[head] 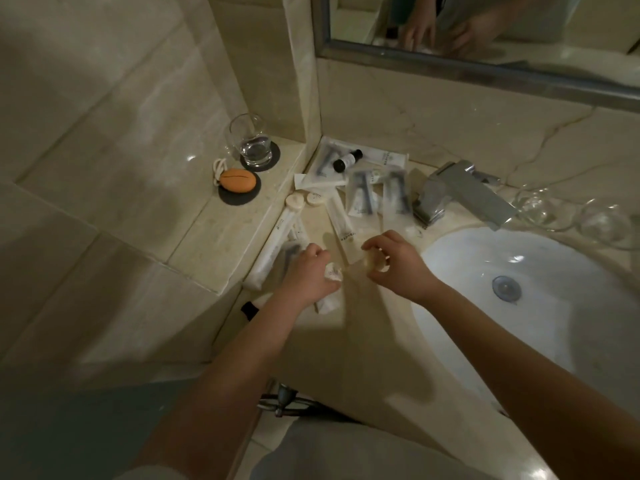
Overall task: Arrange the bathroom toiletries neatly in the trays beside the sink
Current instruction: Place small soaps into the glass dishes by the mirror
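Observation:
Several wrapped toiletries lie scattered on the beige counter left of the sink. My left hand is closed on a small white packet near the counter's left wall. My right hand pinches a small pale round item just right of it. A long white sachet lies ahead of my hands. Two clear packets with dark combs sit further back. A small dark bottle lies on a white tray in the corner. Two round soaps rest by the ledge.
A white sink basin fills the right side, with a chrome tap behind it and two upturned glasses beyond. On the left ledge stand a glass of water on a coaster and an orange soap on a rope. A mirror hangs above.

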The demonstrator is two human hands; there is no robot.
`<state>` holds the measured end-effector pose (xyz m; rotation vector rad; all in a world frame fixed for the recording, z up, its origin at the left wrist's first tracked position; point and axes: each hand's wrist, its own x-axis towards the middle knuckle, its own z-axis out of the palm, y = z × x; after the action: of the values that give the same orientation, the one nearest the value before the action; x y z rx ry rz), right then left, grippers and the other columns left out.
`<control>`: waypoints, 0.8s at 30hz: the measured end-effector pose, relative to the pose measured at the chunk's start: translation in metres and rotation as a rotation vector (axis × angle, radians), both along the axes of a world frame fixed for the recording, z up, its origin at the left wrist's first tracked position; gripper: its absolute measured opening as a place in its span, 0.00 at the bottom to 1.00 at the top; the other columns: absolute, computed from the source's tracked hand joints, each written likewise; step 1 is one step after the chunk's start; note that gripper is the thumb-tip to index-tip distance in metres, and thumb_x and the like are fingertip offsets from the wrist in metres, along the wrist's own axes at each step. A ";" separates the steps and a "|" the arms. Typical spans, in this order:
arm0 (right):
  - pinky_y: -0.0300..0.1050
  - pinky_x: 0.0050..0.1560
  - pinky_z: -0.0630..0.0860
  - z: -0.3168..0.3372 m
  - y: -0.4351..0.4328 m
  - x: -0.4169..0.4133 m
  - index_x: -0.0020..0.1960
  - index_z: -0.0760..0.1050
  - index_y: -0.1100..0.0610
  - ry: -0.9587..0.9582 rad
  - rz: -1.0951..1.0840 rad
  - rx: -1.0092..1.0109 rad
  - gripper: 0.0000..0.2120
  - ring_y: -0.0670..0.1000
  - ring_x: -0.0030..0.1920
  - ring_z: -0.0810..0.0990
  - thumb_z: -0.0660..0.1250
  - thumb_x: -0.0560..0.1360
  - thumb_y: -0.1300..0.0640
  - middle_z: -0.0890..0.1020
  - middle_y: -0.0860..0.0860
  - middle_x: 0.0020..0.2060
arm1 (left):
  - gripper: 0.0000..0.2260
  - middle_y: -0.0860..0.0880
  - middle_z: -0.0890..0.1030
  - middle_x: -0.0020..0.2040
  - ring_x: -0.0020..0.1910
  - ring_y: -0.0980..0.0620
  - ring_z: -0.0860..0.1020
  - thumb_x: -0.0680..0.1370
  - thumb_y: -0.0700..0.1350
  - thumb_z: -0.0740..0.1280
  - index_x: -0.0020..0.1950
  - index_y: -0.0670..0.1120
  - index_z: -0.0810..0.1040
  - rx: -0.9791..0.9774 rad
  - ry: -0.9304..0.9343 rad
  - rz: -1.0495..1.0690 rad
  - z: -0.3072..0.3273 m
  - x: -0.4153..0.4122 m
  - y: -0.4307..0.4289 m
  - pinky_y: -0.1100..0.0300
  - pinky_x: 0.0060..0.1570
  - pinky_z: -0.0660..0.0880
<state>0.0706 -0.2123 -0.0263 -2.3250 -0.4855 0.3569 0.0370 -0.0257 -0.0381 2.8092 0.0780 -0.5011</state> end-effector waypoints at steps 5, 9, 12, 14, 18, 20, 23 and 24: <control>0.44 0.50 0.76 0.014 -0.025 -0.006 0.57 0.78 0.57 -0.037 -0.052 0.078 0.21 0.52 0.48 0.77 0.74 0.65 0.65 0.78 0.53 0.51 | 0.25 0.45 0.69 0.65 0.62 0.45 0.72 0.74 0.50 0.68 0.69 0.48 0.67 0.008 0.108 -0.034 -0.012 0.010 -0.012 0.51 0.58 0.70; 0.42 0.50 0.77 0.019 -0.035 -0.016 0.58 0.77 0.57 -0.054 -0.110 0.153 0.22 0.50 0.48 0.78 0.76 0.64 0.64 0.80 0.54 0.52 | 0.22 0.45 0.71 0.62 0.59 0.44 0.73 0.73 0.49 0.69 0.64 0.46 0.69 -0.049 0.095 0.016 -0.010 0.011 -0.016 0.51 0.56 0.72; 0.40 0.48 0.77 0.022 -0.041 -0.021 0.56 0.78 0.57 -0.031 -0.167 0.205 0.22 0.50 0.46 0.77 0.77 0.64 0.64 0.79 0.51 0.51 | 0.18 0.45 0.75 0.56 0.54 0.45 0.75 0.71 0.47 0.71 0.57 0.45 0.71 -0.173 0.041 0.114 -0.005 0.010 -0.021 0.53 0.50 0.72; 0.38 0.46 0.76 0.026 -0.048 -0.023 0.54 0.78 0.55 -0.004 -0.196 0.243 0.21 0.49 0.44 0.77 0.77 0.63 0.64 0.78 0.48 0.49 | 0.15 0.45 0.77 0.51 0.47 0.47 0.75 0.71 0.45 0.72 0.53 0.46 0.71 -0.282 -0.017 0.167 0.005 0.009 -0.030 0.57 0.43 0.72; 0.36 0.45 0.76 0.034 -0.072 -0.032 0.54 0.78 0.49 0.025 -0.281 0.293 0.19 0.41 0.44 0.79 0.77 0.65 0.61 0.79 0.41 0.48 | 0.15 0.45 0.78 0.44 0.42 0.46 0.78 0.70 0.48 0.72 0.49 0.47 0.69 -0.431 -0.116 0.177 0.030 0.009 -0.057 0.54 0.38 0.74; 0.36 0.45 0.76 0.039 -0.089 -0.038 0.54 0.77 0.46 -0.003 -0.324 0.330 0.20 0.38 0.45 0.78 0.76 0.66 0.61 0.79 0.39 0.49 | 0.15 0.45 0.79 0.45 0.42 0.46 0.78 0.69 0.49 0.73 0.49 0.47 0.69 -0.481 -0.156 0.160 0.043 0.009 -0.075 0.54 0.39 0.75; 0.33 0.45 0.75 0.047 -0.120 -0.047 0.55 0.77 0.46 -0.002 -0.414 0.372 0.20 0.37 0.46 0.77 0.75 0.68 0.62 0.79 0.40 0.49 | 0.17 0.46 0.79 0.47 0.45 0.47 0.79 0.70 0.49 0.72 0.54 0.46 0.73 -0.532 -0.199 0.118 0.059 0.010 -0.106 0.55 0.43 0.76; 0.34 0.45 0.76 0.049 -0.132 -0.049 0.55 0.78 0.46 0.001 -0.442 0.374 0.20 0.38 0.46 0.78 0.75 0.68 0.62 0.80 0.41 0.49 | 0.18 0.46 0.79 0.49 0.47 0.47 0.78 0.70 0.49 0.72 0.56 0.46 0.73 -0.535 -0.205 0.102 0.063 0.010 -0.117 0.54 0.46 0.78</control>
<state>0.0215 -0.3440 0.0223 -1.9922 -0.0226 0.0471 0.0471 -0.1424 0.0250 2.3000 0.0365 -0.1718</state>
